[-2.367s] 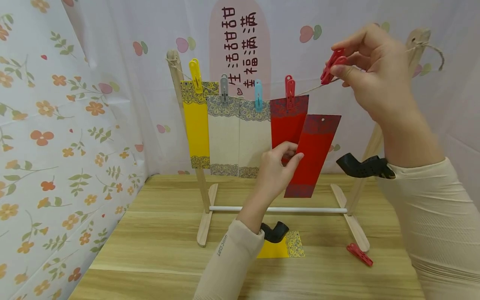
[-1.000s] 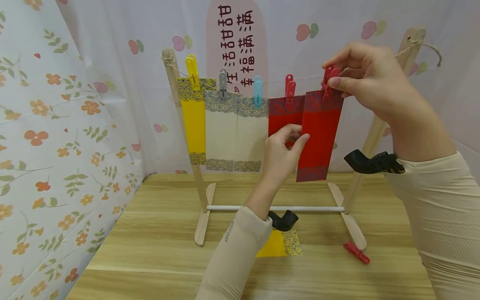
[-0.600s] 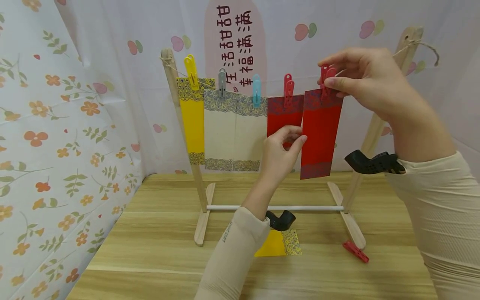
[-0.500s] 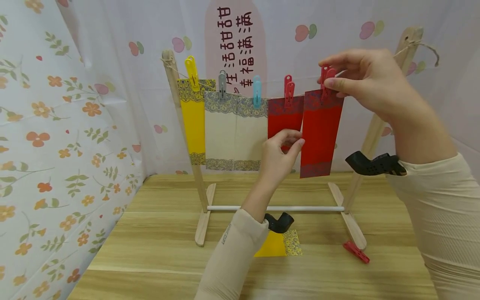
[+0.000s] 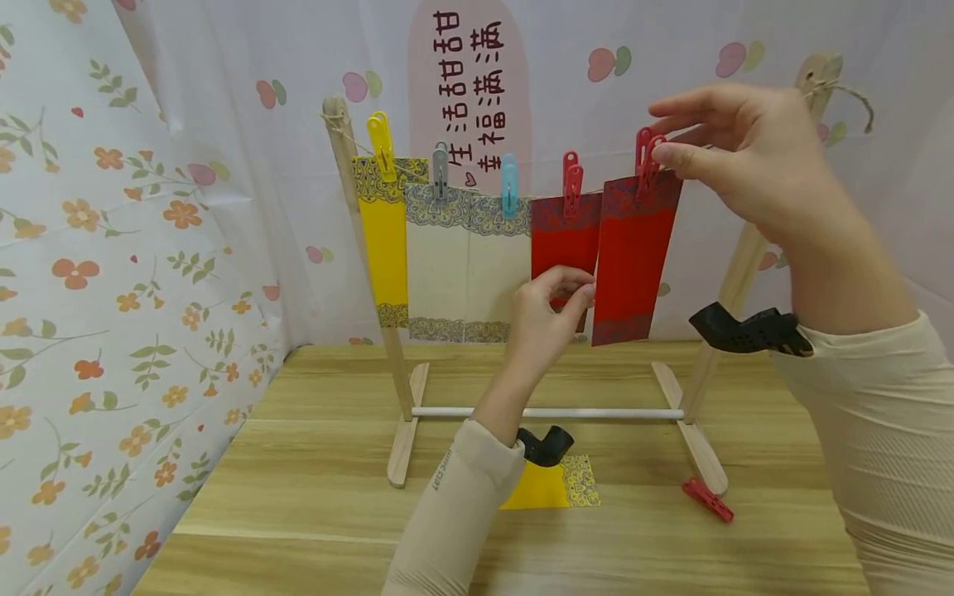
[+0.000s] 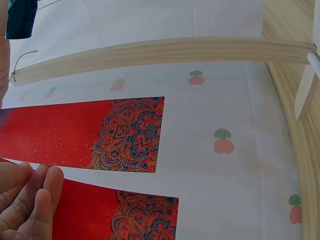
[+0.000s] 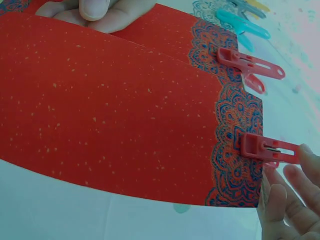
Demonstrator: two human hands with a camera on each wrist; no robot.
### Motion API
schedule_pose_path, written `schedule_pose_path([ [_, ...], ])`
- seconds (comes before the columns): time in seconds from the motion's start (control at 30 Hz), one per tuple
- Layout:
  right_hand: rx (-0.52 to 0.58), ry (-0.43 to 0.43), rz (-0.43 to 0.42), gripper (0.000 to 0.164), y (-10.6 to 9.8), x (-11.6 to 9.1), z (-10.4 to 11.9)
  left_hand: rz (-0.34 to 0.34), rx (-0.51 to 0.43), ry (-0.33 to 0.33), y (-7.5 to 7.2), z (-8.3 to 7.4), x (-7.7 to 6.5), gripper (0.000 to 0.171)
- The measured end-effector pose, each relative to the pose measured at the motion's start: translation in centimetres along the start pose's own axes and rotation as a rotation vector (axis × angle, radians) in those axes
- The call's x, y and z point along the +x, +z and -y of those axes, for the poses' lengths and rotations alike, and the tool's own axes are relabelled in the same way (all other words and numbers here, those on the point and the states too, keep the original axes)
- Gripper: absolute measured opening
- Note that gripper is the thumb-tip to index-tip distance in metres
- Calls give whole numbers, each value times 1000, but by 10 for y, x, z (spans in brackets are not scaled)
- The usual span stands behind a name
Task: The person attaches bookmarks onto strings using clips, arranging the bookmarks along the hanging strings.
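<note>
A red card (image 5: 637, 261) with a patterned border hangs at the right of the twine, a red clothespin (image 5: 648, 161) clamped on its top edge. My right hand (image 5: 768, 157) is at that clothespin; the thumb tip touches its handle and the other fingers stand apart from it. My left hand (image 5: 547, 319), its fingers loosely bent, is beside this card's lower left edge. In the left wrist view those fingers lie in front of the other red card (image 6: 85, 210), with a gap below the upper red card (image 6: 60, 130). A second red clothespin (image 5: 572, 186) holds that other card.
Left along the twine hang a yellow card (image 5: 383, 248) and cream cards (image 5: 436, 265) on yellow, grey and blue clothespins. A wooden stand (image 5: 402, 381) carries the twine. On the table lie a yellow card (image 5: 547, 484) and a loose red clothespin (image 5: 706, 499).
The right red card went up to the twine and the clothespin now clamps it. My right fingers have since spread off the clothespin; my left hand has come off the card and moved slightly down-left.
</note>
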State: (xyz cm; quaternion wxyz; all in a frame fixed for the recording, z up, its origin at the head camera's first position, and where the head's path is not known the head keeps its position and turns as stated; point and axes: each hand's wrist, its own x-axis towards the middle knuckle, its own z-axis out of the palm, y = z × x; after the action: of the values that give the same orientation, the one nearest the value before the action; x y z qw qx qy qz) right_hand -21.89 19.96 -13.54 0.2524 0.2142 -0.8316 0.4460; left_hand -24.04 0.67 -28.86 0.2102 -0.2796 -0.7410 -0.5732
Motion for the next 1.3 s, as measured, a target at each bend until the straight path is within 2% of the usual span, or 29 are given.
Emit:
schedule_pose_path([
  [0.37, 147, -111, -113, 31, -8, -19, -3, 35, 75, -9, -7, 6, -7, 14],
  [0.5, 149, -109, -115, 31, -10, -29, -10, 67, 87, -12, -11, 6, -11, 15],
  [0.7, 184, -86, -110, 30, -12, -45, -22, 149, 105, -36, -15, 9, -25, 18],
  [0.8, 293, -92, -91, 30, -11, -50, -32, 177, 103, -42, -18, 13, -32, 19],
  [0.9, 356, -83, -80, 30, -9, -60, -41, 200, 104, -46, -21, 16, -39, 19],
  [0.97, 299, -62, -74, 31, -8, -67, -47, 215, 121, -54, -25, 17, -44, 20],
  [1.13, 68, 27, -22, 33, -3, -89, -66, 243, 186, -75, -36, 21, -56, 23],
  [1.3, 20, 86, 46, 31, 4, -110, -90, 261, 244, -83, -46, 26, -66, 26],
])
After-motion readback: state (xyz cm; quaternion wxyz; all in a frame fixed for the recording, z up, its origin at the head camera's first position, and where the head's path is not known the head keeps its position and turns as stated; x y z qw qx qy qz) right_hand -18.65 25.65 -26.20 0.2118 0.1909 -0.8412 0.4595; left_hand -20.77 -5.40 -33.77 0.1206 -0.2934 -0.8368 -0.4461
